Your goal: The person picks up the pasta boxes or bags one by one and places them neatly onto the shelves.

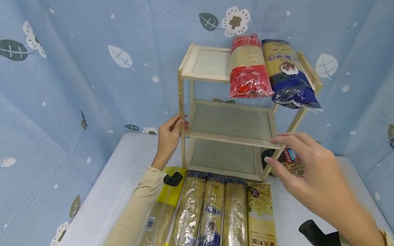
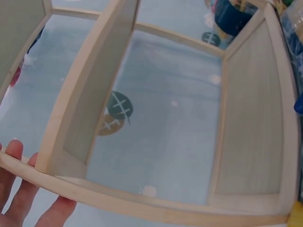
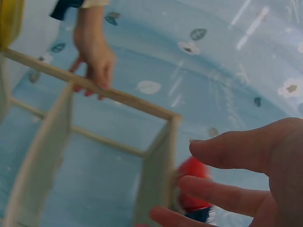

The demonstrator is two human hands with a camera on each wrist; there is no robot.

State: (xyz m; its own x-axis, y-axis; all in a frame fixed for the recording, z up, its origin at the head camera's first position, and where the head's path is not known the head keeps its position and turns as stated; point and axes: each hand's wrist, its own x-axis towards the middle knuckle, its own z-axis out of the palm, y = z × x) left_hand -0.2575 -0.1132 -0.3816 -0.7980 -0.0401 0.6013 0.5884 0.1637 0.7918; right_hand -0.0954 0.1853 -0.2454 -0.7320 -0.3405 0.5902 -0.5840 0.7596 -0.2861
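Head view: left hand [image 1: 169, 138] fingers curled round front-left post of pale wooden three-tier shelf rack [image 1: 230, 138] on white surface [image 1: 113, 195]; right hand [image 1: 308, 173] fingers relaxed, near front-right post. Best to steady both posts evenly, avoid tipping.

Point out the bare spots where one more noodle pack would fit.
Free: the rack's middle shelf and bottom shelf, and the top shelf's left half beside the red pack. Crowded: the table right before the rack, filled by a row of noodle packs. The left hand grips the rack's front left post.
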